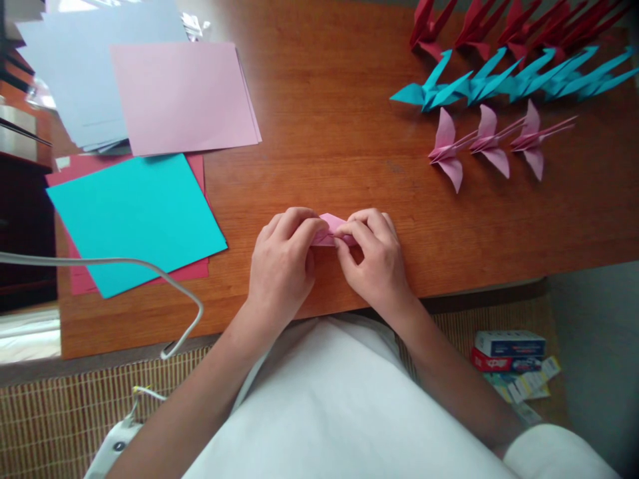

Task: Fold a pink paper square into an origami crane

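A small folded piece of pink paper (332, 221) lies between my two hands near the table's front edge. My left hand (285, 256) grips its left side, fingers bent and thumb against the paper. On the right side, my right hand (373, 256) pinches the paper between thumb and index finger. My fingers cover much of it, so its full folded shape is hidden. To the upper right, several pink paper cranes (492, 141) stand in a row, with rows of turquoise cranes (499, 78) and red cranes (514, 26) behind them.
Pink sheets (184, 96) overlap pale blue-grey sheets (80, 73) at the upper left. Below them, turquoise paper (140, 219) lies on red paper (82, 279). A white cable (150, 266) crosses the left table edge. Small boxes (509, 346) sit below the table at right.
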Tool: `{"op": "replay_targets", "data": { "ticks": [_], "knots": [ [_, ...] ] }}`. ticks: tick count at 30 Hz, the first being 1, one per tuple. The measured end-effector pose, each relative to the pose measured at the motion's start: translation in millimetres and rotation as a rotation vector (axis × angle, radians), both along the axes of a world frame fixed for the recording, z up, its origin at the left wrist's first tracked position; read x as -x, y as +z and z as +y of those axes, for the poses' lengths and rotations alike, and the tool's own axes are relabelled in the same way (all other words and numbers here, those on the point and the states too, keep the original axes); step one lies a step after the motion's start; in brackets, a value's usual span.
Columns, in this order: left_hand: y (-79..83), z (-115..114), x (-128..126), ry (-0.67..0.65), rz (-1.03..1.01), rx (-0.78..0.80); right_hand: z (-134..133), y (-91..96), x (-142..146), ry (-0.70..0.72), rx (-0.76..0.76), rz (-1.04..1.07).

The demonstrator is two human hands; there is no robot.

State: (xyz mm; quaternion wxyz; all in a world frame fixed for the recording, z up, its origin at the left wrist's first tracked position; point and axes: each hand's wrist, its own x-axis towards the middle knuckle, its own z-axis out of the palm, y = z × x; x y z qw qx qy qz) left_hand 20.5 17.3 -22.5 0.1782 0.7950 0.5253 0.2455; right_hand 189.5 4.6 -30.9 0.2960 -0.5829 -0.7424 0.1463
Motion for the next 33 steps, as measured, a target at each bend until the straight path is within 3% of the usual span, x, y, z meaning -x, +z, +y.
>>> {"op": "replay_targets", "data": {
  "ticks": [7,12,17,23,29,33],
  "knots": [
    [2.7,1,3,-0.044,-0.09,0.016,-1,-0.6,-1,0.007,0.004,0.018],
    [-1.1,1,-3,0.015,0.021,-0.055,0,-0.8,-1,0.007,0.001,0.012],
    [-2.3,-2,-2,-0.009,0.099,-0.069,0,-1.4,-2,0.01,-0.002,0.014],
    [-2.9,-4,3,-0.011,0.031,-0.097,0,-2.1,-7,0.042,0.002,0.049],
    [2.5,-27,7,-0.02,0.06,-0.247,1,-1.1,-8,0.062,0.006,0.056],
    [7.4,-46,1,-0.075,0.188,-0.147,2,-0.6,-7,0.063,0.012,0.06]
  ]
}}
